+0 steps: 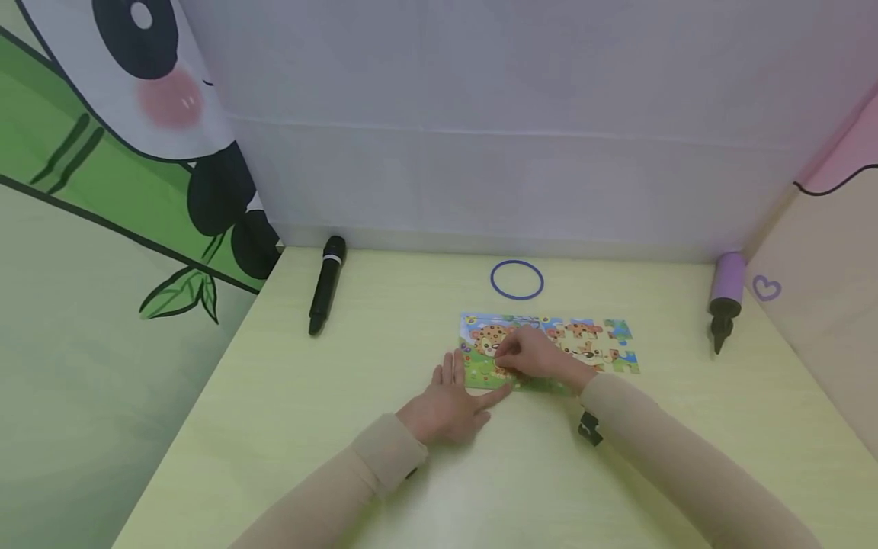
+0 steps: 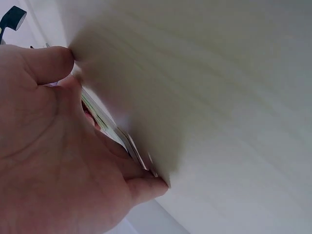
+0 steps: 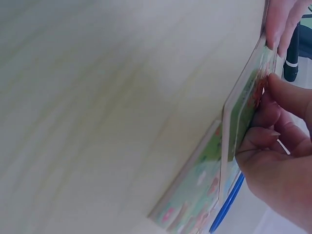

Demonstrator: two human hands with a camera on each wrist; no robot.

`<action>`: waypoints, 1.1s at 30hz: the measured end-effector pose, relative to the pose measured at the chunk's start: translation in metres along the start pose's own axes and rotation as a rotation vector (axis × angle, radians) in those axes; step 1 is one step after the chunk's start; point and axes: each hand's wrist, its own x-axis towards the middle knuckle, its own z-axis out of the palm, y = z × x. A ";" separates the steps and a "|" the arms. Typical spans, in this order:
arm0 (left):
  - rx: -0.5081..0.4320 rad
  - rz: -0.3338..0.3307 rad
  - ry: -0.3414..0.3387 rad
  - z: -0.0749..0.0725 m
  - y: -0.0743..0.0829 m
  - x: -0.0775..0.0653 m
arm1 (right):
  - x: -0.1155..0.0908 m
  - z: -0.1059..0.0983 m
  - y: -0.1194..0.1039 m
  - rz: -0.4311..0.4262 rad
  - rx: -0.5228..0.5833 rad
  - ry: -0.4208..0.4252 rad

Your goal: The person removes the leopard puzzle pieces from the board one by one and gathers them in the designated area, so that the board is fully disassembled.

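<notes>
A jigsaw puzzle (image 1: pixel 475 374) with a spotted cartoon animal on green and blue lies flat on the table. Beside it on the right is a section with gaps between its pieces (image 1: pixel 620 329). My left hand (image 1: pixel 444 408) rests at the puzzle's near left edge, fingers spread and mostly straight, touching the border. Over the middle of the puzzle, my right hand (image 1: pixel 538 352) has its fingers curled and pinches a small puzzle piece, mostly hidden by the fingertips. The right wrist view shows thumb and fingers (image 3: pixel 292 100) close against the picture surface, above the raised border (image 3: pixel 226 126).
A blue ring (image 1: pixel 492 280) lies behind the puzzle. A black microphone (image 1: pixel 327 286) is at the back left, and a purple pump-like tube with a black nozzle (image 1: pixel 727 286) at the back right. A pale curtain (image 1: pixel 439 175) hangs behind the table.
</notes>
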 end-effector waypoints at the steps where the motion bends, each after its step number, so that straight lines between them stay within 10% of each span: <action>1: 0.001 0.002 -0.003 0.001 -0.001 0.001 | 0.000 0.000 0.000 0.000 -0.001 0.000; 14: 0.024 -0.028 -0.027 -0.008 0.003 -0.005 | 0.000 -0.003 0.002 0.016 0.048 0.003; 33: 0.030 -0.039 -0.037 0.003 0.001 0.006 | -0.003 -0.024 0.011 -0.120 0.194 -0.231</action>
